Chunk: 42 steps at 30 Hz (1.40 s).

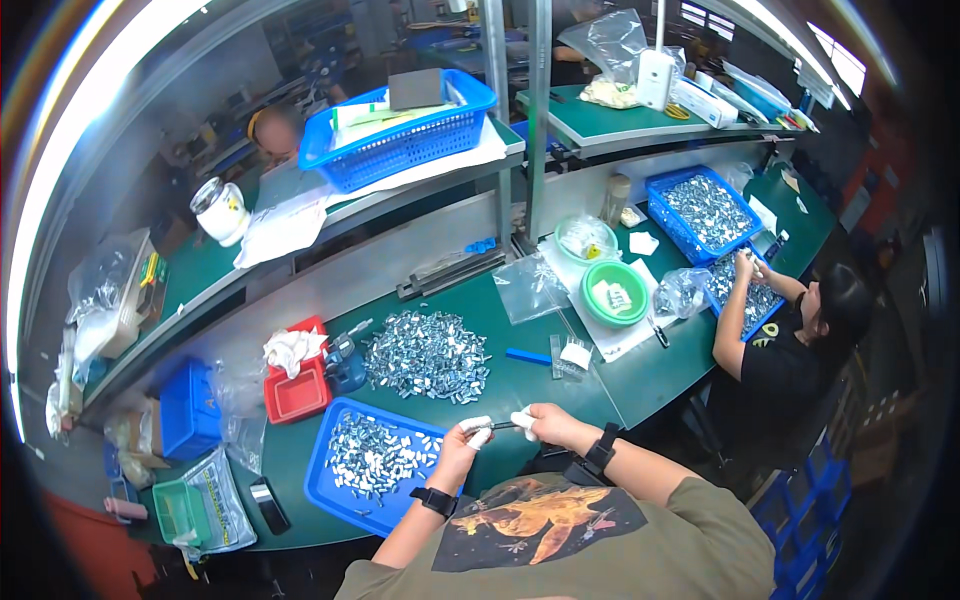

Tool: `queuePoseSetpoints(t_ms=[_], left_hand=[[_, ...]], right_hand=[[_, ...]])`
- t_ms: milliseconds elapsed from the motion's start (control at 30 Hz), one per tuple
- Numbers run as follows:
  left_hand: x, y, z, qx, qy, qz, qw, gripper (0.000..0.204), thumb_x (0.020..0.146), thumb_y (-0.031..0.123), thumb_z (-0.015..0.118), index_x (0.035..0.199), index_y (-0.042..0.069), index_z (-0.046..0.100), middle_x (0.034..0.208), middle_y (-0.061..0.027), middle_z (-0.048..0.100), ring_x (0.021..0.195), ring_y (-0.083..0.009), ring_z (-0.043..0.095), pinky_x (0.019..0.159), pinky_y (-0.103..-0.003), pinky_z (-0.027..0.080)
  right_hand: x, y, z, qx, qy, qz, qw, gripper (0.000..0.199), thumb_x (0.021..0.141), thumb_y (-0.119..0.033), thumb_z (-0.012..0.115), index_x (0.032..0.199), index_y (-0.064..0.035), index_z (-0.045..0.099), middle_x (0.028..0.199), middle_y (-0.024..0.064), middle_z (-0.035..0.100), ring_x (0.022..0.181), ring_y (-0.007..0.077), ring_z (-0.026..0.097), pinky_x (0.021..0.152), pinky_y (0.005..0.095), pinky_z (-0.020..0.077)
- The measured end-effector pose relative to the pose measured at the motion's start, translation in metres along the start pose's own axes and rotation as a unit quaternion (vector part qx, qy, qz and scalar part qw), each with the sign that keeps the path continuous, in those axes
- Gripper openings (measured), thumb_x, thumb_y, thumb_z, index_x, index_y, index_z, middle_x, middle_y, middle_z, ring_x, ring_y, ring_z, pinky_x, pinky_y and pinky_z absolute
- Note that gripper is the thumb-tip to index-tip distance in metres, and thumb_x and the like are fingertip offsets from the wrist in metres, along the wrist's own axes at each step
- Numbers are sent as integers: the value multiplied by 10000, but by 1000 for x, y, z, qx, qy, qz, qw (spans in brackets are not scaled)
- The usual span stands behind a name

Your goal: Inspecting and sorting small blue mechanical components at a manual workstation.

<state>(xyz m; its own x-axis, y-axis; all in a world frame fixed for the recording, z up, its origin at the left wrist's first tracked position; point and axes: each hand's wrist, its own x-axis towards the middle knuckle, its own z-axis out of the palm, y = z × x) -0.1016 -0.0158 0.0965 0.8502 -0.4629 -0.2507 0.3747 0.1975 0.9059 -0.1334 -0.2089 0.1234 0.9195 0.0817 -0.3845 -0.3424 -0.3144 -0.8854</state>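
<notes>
My left hand [470, 438] and my right hand [540, 423] meet above the table's near edge, with white coverings on the fingertips. Between them, both hands pinch the ends of a thin dark rod-like piece [504, 426], too small to make out further. Left of my left hand lies a blue tray [322, 478] with small white and metallic pieces [372, 455] spread in it. Beyond the tray, a large heap of small shiny metallic cylinders [428, 355] rests on the green table [530, 400].
Red bins [298, 390], a dark blue bottle [345, 365] and a phone [269, 505] lie leftward. A green bowl [613, 294] and blue bar [527, 356] lie to the right. A co-worker [790, 360] handles pieces over blue baskets [690, 250]. A shelf [370, 200] overhangs the back.
</notes>
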Motion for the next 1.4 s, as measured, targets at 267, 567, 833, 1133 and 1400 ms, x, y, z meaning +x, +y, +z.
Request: queuePoseSetpoints(t_ms=[267, 567, 833, 1133, 1400], left_hand=[[4, 0, 1, 4, 7, -7, 1000, 195, 767, 53, 575, 957, 17, 550, 873, -49, 594, 773, -117, 562, 707, -230, 446], [7, -7, -1, 5, 0, -17, 1000, 207, 766, 56, 575, 966, 15, 546, 885, -53, 589, 787, -121, 559, 714, -233, 445], [9, -5, -4, 0, -5, -21, 1000, 215, 764, 48, 573, 974, 14, 545, 884, -55, 589, 788, -124, 560, 724, -236, 446], [6, -1, -3, 5, -7, -18, 1000, 203, 763, 50, 572, 963, 19, 554, 878, -53, 589, 779, -122, 562, 722, -235, 445], [2, -2, -4, 18, 0, -23, 1000, 201, 760, 56, 579, 957, 25, 559, 875, -50, 590, 765, -116, 561, 712, -228, 443]], right_hand=[[-2, -3, 5, 6, 29, -15, 999, 263, 801, -273, 544, 823, -13, 577, 638, 18, 530, 548, 91, 459, 506, 229, 366], [-1, 8, 8, 64, 25, -11, 998, 274, 822, -288, 503, 790, -24, 570, 604, 0, 506, 528, 81, 425, 471, 225, 316], [-2, -5, 2, 59, -24, 68, 996, 234, 817, -262, 514, 779, -37, 567, 590, -11, 480, 516, 70, 399, 469, 217, 314], [-2, -1, 2, 68, -30, 102, 992, 218, 809, -247, 527, 809, -31, 563, 613, -11, 483, 530, 69, 403, 475, 205, 316], [-6, -5, -1, 78, -63, 154, 983, 212, 798, -242, 551, 809, -30, 557, 606, -13, 482, 520, 59, 400, 463, 197, 312]])
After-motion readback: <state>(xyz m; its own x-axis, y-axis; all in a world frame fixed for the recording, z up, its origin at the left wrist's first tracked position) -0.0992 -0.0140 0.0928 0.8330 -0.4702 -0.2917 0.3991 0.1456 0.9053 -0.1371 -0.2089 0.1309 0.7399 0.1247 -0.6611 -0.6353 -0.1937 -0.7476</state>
